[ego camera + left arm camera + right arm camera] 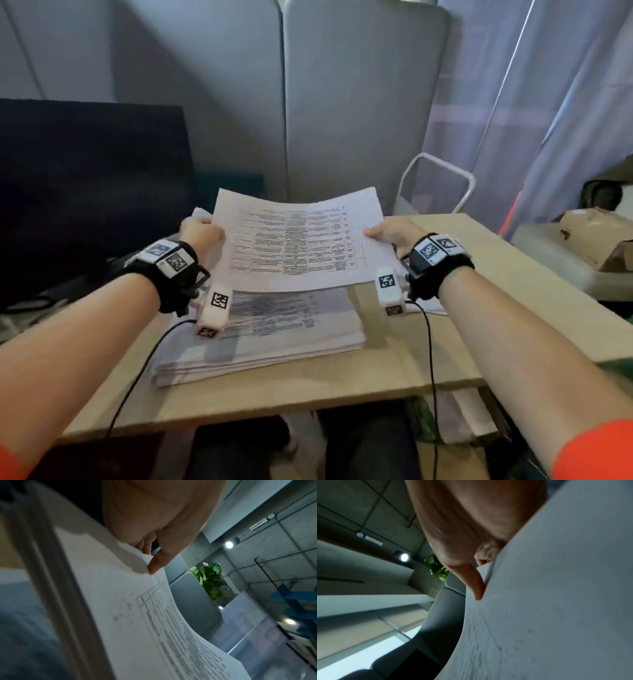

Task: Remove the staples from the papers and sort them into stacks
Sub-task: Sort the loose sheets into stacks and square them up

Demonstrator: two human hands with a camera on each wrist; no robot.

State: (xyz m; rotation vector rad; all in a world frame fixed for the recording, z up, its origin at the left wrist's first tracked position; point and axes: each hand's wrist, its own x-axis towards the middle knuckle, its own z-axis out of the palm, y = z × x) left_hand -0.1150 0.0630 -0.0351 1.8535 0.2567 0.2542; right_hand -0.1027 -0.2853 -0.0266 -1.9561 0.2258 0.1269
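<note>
A white printed paper set [301,240] is gripped at its side edges by the left hand [202,236] and right hand [390,233], kept taut. It is held above the thick white paper stack [274,335], probably for sorting.

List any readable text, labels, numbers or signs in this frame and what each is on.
None can be read.
Held sheets: printed table, too blurred.
Stack on the table: printed lines, too blurred.
Wrist tags: black-and-white square codes, no words.
Cardboard box: dark marks, unreadable.
The left hand and right hand grip the sheets' side edges.
</note>
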